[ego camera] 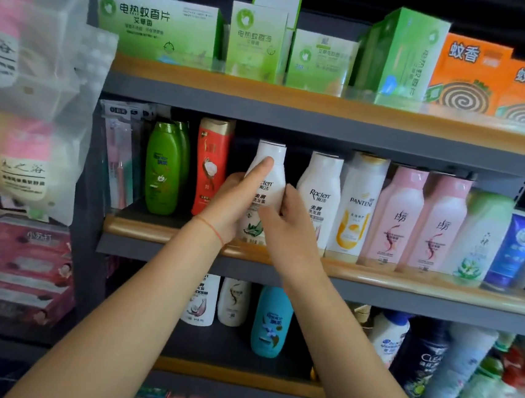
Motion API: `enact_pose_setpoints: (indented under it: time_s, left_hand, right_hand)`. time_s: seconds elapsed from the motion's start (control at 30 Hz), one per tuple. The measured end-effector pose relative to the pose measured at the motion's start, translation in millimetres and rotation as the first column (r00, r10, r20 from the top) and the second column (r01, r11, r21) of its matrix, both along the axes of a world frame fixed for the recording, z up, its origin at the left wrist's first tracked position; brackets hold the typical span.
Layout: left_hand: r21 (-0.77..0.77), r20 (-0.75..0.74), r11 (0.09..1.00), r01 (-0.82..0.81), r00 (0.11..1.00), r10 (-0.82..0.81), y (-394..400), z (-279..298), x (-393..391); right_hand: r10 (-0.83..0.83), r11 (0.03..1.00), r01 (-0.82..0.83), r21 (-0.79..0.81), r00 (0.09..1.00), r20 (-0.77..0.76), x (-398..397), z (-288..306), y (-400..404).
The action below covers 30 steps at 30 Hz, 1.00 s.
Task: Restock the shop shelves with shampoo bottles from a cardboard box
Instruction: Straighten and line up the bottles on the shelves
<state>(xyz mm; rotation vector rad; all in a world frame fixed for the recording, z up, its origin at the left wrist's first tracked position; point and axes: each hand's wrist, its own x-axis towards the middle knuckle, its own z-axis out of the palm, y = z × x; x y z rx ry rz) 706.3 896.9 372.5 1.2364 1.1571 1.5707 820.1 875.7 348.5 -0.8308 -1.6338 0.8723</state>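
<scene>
**shelfwatcher:** Two hands on one white shampoo bottle (267, 180), dead centre of the frame. It stands upright on the middle shelf (162, 229), in the gap between a red bottle (210, 166) to its left and a matching white bottle (318, 197) to its right.

**aisle9:** How's the grip looking?

**shelfwatcher:** Left hand (237, 201) is wrapped around the bottle's left side, index finger stretched up along the front almost to the cap. Right hand (287, 223) is curled around the lower right side, thumb across the label. Both are holding it, not just touching.

**aisle9:** Anything else on that row?

**shelfwatcher:** Green bottles (163, 168) further left, then a Pantene bottle (358, 205) and two pink bottles (419, 220) toward the right. Green boxes (157, 26) and orange boxes (468, 76) run along the top of the frame.
</scene>
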Motion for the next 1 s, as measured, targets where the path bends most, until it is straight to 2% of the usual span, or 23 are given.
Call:
enact_pose_setpoints:
  time_s: [0.1,0.17,0.23,0.37,0.53,0.67,0.73,0.8,0.9,1.0]
  left_hand:
    - [-0.009,0.017,0.998,-0.061,0.998,0.061,-4.9,3.6,10.3]
    - [0.006,0.023,0.996,-0.093,0.995,0.093,-6.8,2.8,17.0]
    - [0.028,0.012,0.994,-0.105,0.994,0.105,-6.9,0.7,23.0]
    - [0.059,0.045,0.990,-0.130,0.991,0.127,-4.0,-1.5,28.7]
    - [0.067,0.027,0.989,-0.131,0.991,0.130,0.2,-2.8,33.1]
    - [0.062,0.007,0.987,-0.146,0.989,0.146,-2.3,-2.3,34.1]
    - [0.066,0.009,0.986,-0.155,0.988,0.155,-3.8,-2.1,35.7]
    - [0.081,0.016,0.981,-0.179,0.984,0.178,-5.3,-2.0,37.9]
    - [0.112,0.017,0.971,-0.212,0.977,0.212,-3.1,-4.3,38.2]
    - [0.123,0.021,0.969,-0.214,0.977,0.214,-1.9,-4.6,37.3]
  right_hand:
    - [-0.188,0.946,0.141,0.290,0.972,0.142,14.2,-27.5,-4.3]
    - [-0.380,0.832,0.234,0.503,0.901,0.208,22.1,-41.2,-4.8]
    - [-0.479,0.757,0.271,0.594,0.849,0.224,27.9,-49.9,-7.8]
    - [-0.553,0.712,0.330,0.620,0.807,0.207,38.8,-56.8,-4.2]
    - [-0.559,0.682,0.333,0.652,0.811,0.171,47.4,-57.4,-2.3]
    - [-0.585,0.593,0.360,0.721,0.807,0.079,53.7,-26.0,-0.1]
    - [-0.654,0.556,0.360,0.749,0.745,0.128,53.6,1.6,0.9]
    - [-0.740,0.541,0.343,0.768,0.628,0.241,50.1,22.4,1.7]
    - [-0.786,0.575,0.324,0.751,0.473,0.398,43.4,36.9,2.0]
    - [-0.793,0.592,0.317,0.742,0.396,0.464,41.9,39.2,6.2]
